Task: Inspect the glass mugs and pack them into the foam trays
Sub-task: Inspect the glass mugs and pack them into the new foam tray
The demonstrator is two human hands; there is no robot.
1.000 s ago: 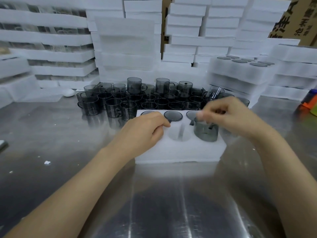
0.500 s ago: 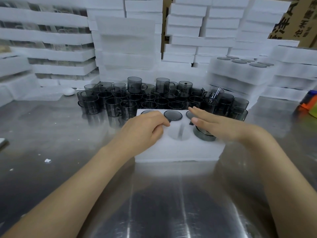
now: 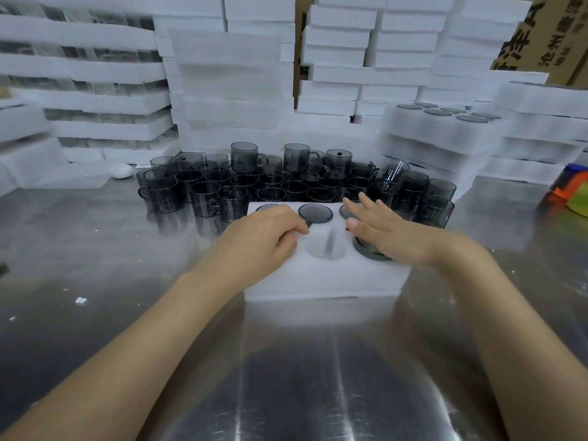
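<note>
A white foam tray (image 3: pixel 321 281) lies on the steel table in front of me. Grey glass mugs sit upside down in its back row, one base showing at the middle (image 3: pixel 315 212). The front middle hole (image 3: pixel 325 246) holds nothing. My right hand (image 3: pixel 385 232) lies flat with straight fingers on a mug (image 3: pixel 366 249) sunk in the front right hole. My left hand (image 3: pixel 264 237) rests with curled fingers on the tray's front left part, hiding what is under it. Several loose grey mugs (image 3: pixel 232 198) stand in rows behind the tray.
Stacks of white foam trays (image 3: pixel 229 100) wall off the back and both sides; a filled tray (image 3: pixel 445 122) tops a stack at the right. An orange and green object (image 3: pixel 569 192) lies at the right edge. A small white object (image 3: pixel 121 170) lies at the back left.
My right hand lowered the mug it gripped into the front right hole, then flattened and pressed it deeper. My left hand stayed on the tray.
</note>
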